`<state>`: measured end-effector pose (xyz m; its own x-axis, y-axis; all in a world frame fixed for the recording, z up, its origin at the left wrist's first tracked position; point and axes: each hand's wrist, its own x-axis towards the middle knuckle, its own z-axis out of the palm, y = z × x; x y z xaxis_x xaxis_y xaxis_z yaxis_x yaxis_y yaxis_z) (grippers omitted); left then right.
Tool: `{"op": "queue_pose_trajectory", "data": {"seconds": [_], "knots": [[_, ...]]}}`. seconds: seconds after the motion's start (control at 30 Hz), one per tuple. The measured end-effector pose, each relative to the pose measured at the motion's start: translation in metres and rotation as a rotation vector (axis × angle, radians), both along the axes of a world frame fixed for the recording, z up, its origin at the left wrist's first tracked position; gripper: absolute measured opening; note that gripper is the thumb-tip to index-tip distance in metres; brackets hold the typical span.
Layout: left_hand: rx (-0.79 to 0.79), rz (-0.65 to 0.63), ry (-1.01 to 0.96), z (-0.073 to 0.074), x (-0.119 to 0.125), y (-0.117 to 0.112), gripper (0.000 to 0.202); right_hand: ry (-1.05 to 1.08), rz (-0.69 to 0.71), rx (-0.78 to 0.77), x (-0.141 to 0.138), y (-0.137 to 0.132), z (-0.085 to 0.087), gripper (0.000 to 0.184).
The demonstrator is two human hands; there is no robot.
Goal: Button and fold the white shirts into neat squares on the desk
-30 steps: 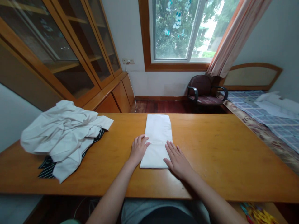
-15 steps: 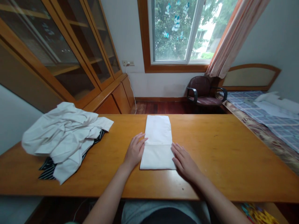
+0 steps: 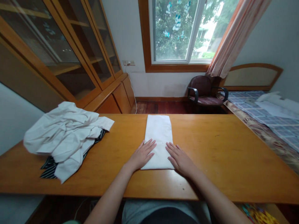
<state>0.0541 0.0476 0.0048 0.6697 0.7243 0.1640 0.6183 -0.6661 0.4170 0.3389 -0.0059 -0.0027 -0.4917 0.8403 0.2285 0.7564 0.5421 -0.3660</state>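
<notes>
Wooden table [image 3: 233, 161]: one, reaching across the whole view, with a small dark mark near its front edge.
Glass-fronted cabinet [image 3: 78, 51]: one, at the far left; three glazed doors show, with wooden doors below.
Bed [image 3: 275, 121]: one, at the right, with a blue checked sheet and a white bundle [image 3: 277, 99] on it; its brown patterned side bears lettering [image 3: 248, 119] too unclear to read.
Window [image 3: 173, 46]: one, two panes, at least five blue-and-white stickers [image 3: 177, 23] on the left pane.
Pink curtain [image 3: 240, 37]: one, covering the window's right edge.
Crumpled white fabric [image 3: 70, 130]: one heap on the table's left part, lying over black-and-white striped fabric [image 3: 49, 173] and hiding most of it.
Maroon armchair [image 3: 205, 101]: one, two black armrests, beside the bed.
Folded white cloth [image 3: 159, 127]: one, flat at the middle of the table, its long sides running away from the person; no brand or label can be read on it.
Hands: two; left hand [image 3: 141, 155] over the cloth's left edge, fingers slightly apart; right hand [image 3: 179, 158] over its right edge, fingers close together, thumb apart. Neither is clamped on the cloth; they cover parts of its nearer half.
White cord [image 3: 132, 85]: one, hanging from the wall outlet [image 3: 128, 63].
</notes>
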Motion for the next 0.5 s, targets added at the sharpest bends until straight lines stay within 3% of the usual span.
{"op": "queue_pose_trajectory", "data": {"seconds": [0.3,0.5], "knots": [[0.065,0.060,-0.080,-0.006,-0.037,0.006,0.048,0.024,-0.064,-0.018,0.031,-0.002,-0.004,0.050],[0.101,0.010,-0.023,-0.006,-0.054,-0.001,0.064,0.055,0.005,-0.009,0.041,-0.012,0.007,0.055]]}}
